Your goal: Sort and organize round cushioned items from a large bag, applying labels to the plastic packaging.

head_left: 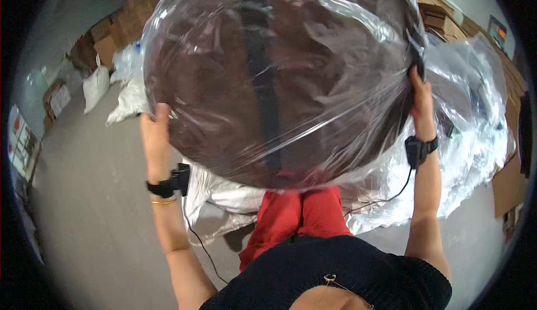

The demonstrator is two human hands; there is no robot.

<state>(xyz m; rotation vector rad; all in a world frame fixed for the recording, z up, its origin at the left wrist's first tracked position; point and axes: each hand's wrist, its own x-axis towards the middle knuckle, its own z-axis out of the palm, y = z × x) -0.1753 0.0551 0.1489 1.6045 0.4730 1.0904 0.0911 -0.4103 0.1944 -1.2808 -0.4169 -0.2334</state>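
Observation:
A large round brown item [212, 80] with a dark band [263, 86] down its middle is held up in front of me. Clear plastic film [347, 114] wraps it, wrinkled and shiny; what kind of thing lies inside I cannot tell. My left hand [155, 136] grips its lower left edge, thumb on the near face and the other fingers mostly hidden. On the right edge, somewhat higher, my right hand [422, 97] is closed around the rim in the same way. The item's top runs out of the picture.
Clear plastic-wrapped goods [458, 142] are heaped at the right, with cardboard [512, 184] beside them. White sacks [96, 89] stand at the far left near stacked cardboard boxes [126, 24]. Cables [204, 245] hang from black wrist devices [420, 150]. Grey floor [95, 187] stretches along the left.

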